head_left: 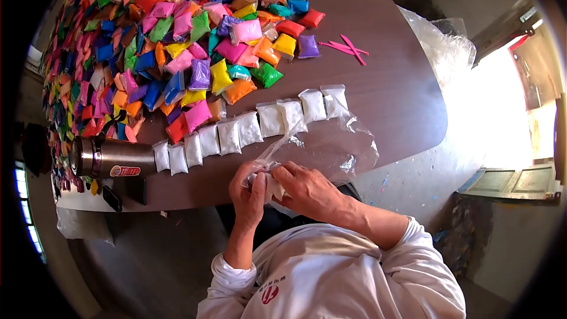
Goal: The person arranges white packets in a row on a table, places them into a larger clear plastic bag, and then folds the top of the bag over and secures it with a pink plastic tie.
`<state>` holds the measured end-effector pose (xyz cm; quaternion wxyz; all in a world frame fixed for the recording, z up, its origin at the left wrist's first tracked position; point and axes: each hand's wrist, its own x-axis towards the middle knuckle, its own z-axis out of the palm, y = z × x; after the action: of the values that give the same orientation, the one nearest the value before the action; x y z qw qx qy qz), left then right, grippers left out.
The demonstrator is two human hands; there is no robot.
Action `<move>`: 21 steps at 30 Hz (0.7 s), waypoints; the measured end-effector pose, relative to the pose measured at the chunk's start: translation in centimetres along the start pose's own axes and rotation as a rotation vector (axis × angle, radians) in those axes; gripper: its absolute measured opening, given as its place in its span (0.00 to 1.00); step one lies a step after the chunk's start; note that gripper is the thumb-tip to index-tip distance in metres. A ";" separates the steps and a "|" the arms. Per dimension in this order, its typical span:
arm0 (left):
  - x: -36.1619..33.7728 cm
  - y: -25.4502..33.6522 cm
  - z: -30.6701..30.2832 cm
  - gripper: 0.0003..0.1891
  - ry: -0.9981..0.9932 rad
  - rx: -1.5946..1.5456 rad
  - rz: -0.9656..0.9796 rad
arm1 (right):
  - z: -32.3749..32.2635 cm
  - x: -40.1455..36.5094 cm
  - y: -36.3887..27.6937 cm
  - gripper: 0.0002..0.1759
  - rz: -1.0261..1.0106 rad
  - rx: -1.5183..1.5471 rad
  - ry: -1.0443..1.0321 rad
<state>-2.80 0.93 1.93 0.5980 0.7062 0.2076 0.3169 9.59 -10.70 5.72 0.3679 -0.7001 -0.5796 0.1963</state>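
Note:
Close to my body at the table's front edge, my left hand (251,192) and my right hand (307,189) are closed together on a clear plastic bag (348,150). The bag's loose, wrinkled part spreads over the table to the right. Something white (273,188) shows between my fingers, partly hidden by them. Beyond my hands, several small white packets (229,136) lie side by side in a slanting row. The bag's film overlaps the right end of this row, near a white packet (292,114).
A large heap of colourful packets (183,23) covers the table's left and back. Pink plastic tools (348,49) lie crossed at the right of the heap. A steel flask (112,156) lies at the left, near a dark phone (111,198). Clear plastic sheeting (440,41) hangs beyond the right edge.

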 end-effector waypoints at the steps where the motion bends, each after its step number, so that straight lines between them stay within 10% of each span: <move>1: 0.0 0.0 0.1 0.12 0.016 -0.009 -0.022 | 0.0 0.1 0.1 0.28 0.026 0.005 -0.028; 21: 0.0 0.1 -0.6 0.15 -0.049 -0.019 -0.082 | -0.6 0.9 0.5 0.24 -0.090 -0.072 0.005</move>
<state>-3.23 1.33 2.06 0.6220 0.6991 0.2187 0.2767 10.60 -10.07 5.89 0.3526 -0.6865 -0.6164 0.1567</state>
